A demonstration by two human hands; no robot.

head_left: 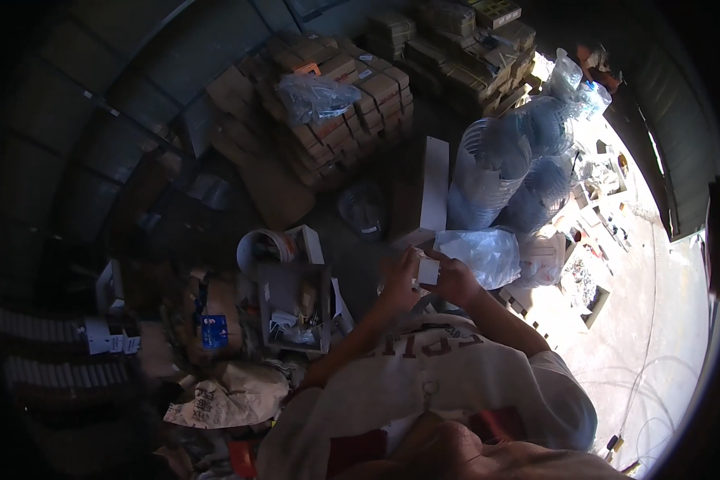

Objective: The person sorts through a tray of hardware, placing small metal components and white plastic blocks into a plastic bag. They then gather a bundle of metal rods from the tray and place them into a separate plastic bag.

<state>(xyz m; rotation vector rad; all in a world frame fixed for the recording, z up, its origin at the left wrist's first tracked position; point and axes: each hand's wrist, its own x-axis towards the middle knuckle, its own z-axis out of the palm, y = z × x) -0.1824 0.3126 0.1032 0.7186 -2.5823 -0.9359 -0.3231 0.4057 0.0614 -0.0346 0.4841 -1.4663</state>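
In front of my chest, both hands are closed on a small white box-shaped piece (429,271). My left hand (401,282) grips it from the left, with fingers near its upper edge. From the other side my right hand (457,282) presses against it, thumb and fingers bent. The pale face of the piece shows between the hands; its other sides are hidden by my fingers, and its exact kind cannot be made out. Just beyond my hands stands a long white box (433,188). A clear plastic bag (478,254) lies right of it, close to my right hand.
Stacked brown cartons (348,120) stand ahead. Clear plastic tubs (488,164) are piled at the right, by sunlit floor (664,320). Left of my left arm are an open grey crate (326,324) with small items, a white bucket (252,254) and a paper sack (236,396).
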